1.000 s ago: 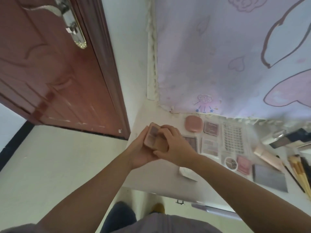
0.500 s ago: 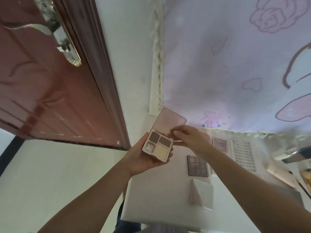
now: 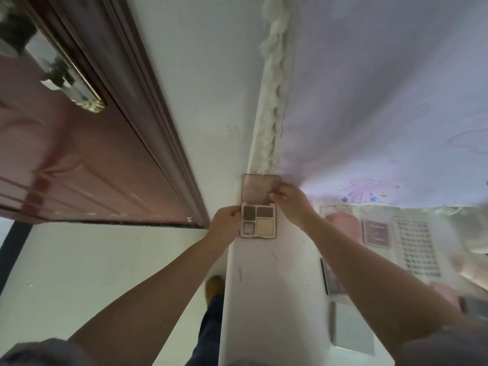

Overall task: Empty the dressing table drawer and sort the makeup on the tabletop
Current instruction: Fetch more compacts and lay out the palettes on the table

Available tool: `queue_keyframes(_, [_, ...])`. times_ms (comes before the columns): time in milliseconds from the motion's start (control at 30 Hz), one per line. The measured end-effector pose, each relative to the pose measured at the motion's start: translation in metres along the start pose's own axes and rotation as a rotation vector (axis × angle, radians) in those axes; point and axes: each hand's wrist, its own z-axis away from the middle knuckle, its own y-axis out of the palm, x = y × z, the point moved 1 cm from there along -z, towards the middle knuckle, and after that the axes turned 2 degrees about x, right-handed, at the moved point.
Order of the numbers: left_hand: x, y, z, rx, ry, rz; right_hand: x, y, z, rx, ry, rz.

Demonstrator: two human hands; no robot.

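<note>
A small pink eyeshadow palette (image 3: 258, 220) lies open at the far left end of the white tabletop (image 3: 269, 291), showing several pans in brown, silver and cream. My left hand (image 3: 224, 224) grips its left edge. My right hand (image 3: 290, 204) pinches the raised clear pink lid (image 3: 257, 188) at its right side. Other makeup sits further right: a round pink compact (image 3: 343, 224), a dark red palette (image 3: 376, 232) and a white sheet with a dotted grid (image 3: 417, 249).
A brown door (image 3: 79, 165) and its frame stand to the left, beside a white wall. A lilac patterned cloth (image 3: 383, 114) hangs behind the table. A flat grey case (image 3: 353, 328) and another palette (image 3: 334, 281) lie near my right forearm. My shoe (image 3: 214, 286) shows below.
The shut palette has been opened, the lid lifted by my right hand. Both hands have moved it forward and down to the table's far left end. The view has tilted.
</note>
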Motion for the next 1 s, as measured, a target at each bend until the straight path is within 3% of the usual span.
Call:
queue_keyframes(167, [-0.001,0.000,-0.001,-0.024,0.084,-0.146,-0.007,0.010,-0.002,-0.033,0.042,0.038])
queue_keyframes(333, [0.002,0.004,0.008,-0.030,0.045,-0.207,-0.005,0.003,0.010,-0.061,0.055,-0.061])
queue_keyframes(400, [0.009,0.008,0.022,-0.121,0.033,-0.263,-0.010,-0.010,0.025,-0.083,0.052,-0.078])
queue_keyframes(500, [0.019,0.027,0.058,-0.280,0.212,-0.318,-0.027,-0.034,0.062,-0.019,0.025,-0.110])
queue_keyframes(567, [0.029,0.053,0.081,-0.158,0.254,-0.314,-0.045,-0.047,0.101,0.042,-0.029,-0.049])
queue_keyframes(667, [0.050,0.102,0.108,0.158,0.194,-0.418,-0.080,-0.058,0.162,0.126,-0.119,0.347])
queue_keyframes(733, [0.060,0.131,0.124,0.270,0.139,-0.459,-0.108,-0.057,0.198,0.185,-0.155,0.480])
queue_keyframes(833, [0.064,0.160,0.140,0.291,0.099,-0.459,-0.147,-0.047,0.232,0.242,-0.233,0.669])
queue_keyframes(933, [0.059,0.172,0.152,0.338,0.070,-0.352,-0.167,-0.035,0.241,0.196,-0.345,0.850])
queue_keyframes(1000, [0.054,0.171,0.156,0.334,0.010,-0.238,-0.168,-0.032,0.239,0.126,-0.401,0.801])
